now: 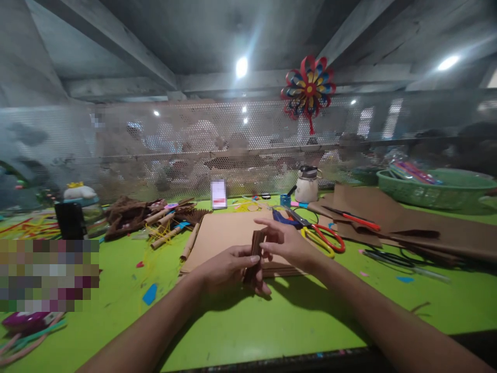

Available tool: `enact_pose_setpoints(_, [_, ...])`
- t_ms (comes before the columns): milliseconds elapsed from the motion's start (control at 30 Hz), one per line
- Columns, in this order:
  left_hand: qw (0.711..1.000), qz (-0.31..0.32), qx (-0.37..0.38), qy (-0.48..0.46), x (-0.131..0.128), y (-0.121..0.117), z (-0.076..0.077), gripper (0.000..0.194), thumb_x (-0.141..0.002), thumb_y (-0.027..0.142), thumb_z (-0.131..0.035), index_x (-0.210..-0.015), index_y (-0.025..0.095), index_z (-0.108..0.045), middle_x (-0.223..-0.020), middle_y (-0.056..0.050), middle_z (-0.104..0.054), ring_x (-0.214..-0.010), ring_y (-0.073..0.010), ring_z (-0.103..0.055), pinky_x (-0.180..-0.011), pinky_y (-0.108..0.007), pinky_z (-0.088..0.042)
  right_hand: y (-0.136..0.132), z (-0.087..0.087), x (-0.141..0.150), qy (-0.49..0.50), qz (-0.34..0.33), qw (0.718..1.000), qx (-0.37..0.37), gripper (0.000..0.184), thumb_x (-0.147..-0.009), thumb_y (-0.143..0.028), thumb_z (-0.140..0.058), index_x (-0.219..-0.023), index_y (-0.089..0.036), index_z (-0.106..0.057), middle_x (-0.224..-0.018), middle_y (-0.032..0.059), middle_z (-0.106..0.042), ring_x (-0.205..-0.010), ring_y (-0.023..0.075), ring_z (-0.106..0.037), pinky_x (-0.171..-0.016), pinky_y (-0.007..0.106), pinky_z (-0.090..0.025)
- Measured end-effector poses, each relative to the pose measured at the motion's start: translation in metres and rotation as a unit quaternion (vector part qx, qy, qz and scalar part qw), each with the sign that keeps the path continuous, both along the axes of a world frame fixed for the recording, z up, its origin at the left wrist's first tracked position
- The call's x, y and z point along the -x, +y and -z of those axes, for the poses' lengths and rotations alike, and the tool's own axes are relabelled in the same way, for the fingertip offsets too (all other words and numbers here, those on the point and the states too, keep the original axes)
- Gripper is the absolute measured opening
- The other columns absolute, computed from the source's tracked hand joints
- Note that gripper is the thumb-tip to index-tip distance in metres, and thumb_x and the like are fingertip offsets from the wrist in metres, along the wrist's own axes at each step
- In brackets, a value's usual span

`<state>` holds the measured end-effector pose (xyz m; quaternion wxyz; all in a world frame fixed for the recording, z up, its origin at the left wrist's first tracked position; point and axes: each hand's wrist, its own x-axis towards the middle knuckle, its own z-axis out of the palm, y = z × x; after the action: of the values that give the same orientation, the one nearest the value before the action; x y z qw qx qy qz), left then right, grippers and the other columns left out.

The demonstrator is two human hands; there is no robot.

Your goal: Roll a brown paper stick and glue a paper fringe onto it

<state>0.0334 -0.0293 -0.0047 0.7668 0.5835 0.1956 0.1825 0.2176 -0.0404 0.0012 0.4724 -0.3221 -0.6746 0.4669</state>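
Note:
A narrow stack of pleated brown paper [255,254] stands nearly upright in front of me. My left hand [236,261] grips it, with the thumb across the front and the other fingers behind. On its upper right edge are the bent fingers of my right hand [285,241], with the index finger stretched out above. Under and behind both hands lies a stack of flat tan paper sheets [225,228]. Scissors with red and yellow handles [320,241] rest just beyond my right hand.
Rolled brown paper pieces with yellow string [163,230] lie left of the sheets. Large brown paper [368,212] and a green basket [438,189] occupy the right. A propped phone [219,194] and a white jug [306,186] stand at the back, before a perforated screen [252,134].

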Motion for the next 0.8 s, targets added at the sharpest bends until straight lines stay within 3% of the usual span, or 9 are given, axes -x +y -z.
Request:
enact_pose_setpoints(100, [1.000, 0.004, 0.006, -0.004, -0.001, -0.002, 0.001, 0.021, -0.083, 0.033, -0.050, -0.088, 0.013, -0.054, -0.070, -0.010, -0.061, -0.076, -0.0246, -0.063, -0.074, -0.040, -0.045, -0.001, 0.002, 0.002, 0.042, -0.034, 0.998, 0.017, 0.056, -0.070, -0.021, -0.063, -0.123, -0.016, -0.044, -0.081, 0.0025, -0.060, -0.061, 0.0098, -0.055, -0.061, 0.028, -0.047])
enact_pose_setpoints(200, [1.000, 0.020, 0.008, -0.002, -0.001, -0.003, 0.001, 0.021, -0.083, 0.033, -0.049, -0.087, 0.013, -0.054, -0.071, -0.011, -0.061, -0.073, -0.0240, -0.063, -0.073, -0.041, -0.045, -0.001, 0.004, 0.001, 0.065, -0.059, 0.996, 0.025, 0.057, -0.069, -0.020, -0.065, -0.122, -0.017, -0.046, -0.087, 0.0042, -0.061, -0.068, 0.0111, -0.056, -0.063, 0.028, -0.047])
enact_pose_setpoints(367, [0.999, -0.007, -0.041, 0.021, -0.001, -0.002, 0.000, 0.022, -0.083, 0.033, -0.050, -0.087, 0.012, -0.055, -0.071, -0.009, -0.060, -0.066, -0.0181, -0.060, -0.065, -0.032, -0.044, -0.001, 0.005, -0.003, 0.064, -0.085, 0.994, 0.025, 0.057, -0.068, -0.020, -0.067, -0.121, -0.016, -0.047, -0.089, 0.0053, -0.061, -0.074, 0.0127, -0.057, -0.069, 0.030, -0.048])
enact_pose_setpoints(567, [0.999, 0.036, -0.004, 0.006, 0.001, -0.002, 0.003, 0.022, -0.083, 0.032, -0.050, -0.086, 0.012, -0.056, -0.071, -0.008, -0.058, -0.073, -0.0218, -0.061, -0.075, -0.040, -0.044, 0.001, 0.010, 0.001, 0.036, -0.038, 0.998, 0.027, 0.049, -0.066, -0.026, -0.070, -0.112, -0.014, -0.056, -0.076, 0.0020, -0.061, -0.062, 0.0105, -0.055, -0.060, 0.027, -0.046])
enact_pose_setpoints(800, [0.997, 0.018, 0.069, 0.031, -0.002, 0.000, -0.002, 0.049, -0.087, 0.052, -0.033, -0.100, 0.011, -0.056, -0.087, -0.015, -0.063, -0.082, -0.0236, -0.061, -0.078, -0.041, -0.042, 0.011, 0.018, -0.004, 0.063, -0.018, 0.996, 0.062, 0.041, -0.066, -0.024, -0.069, -0.105, -0.015, -0.060, -0.073, 0.0006, -0.059, -0.058, 0.0097, -0.052, -0.056, 0.026, -0.043])
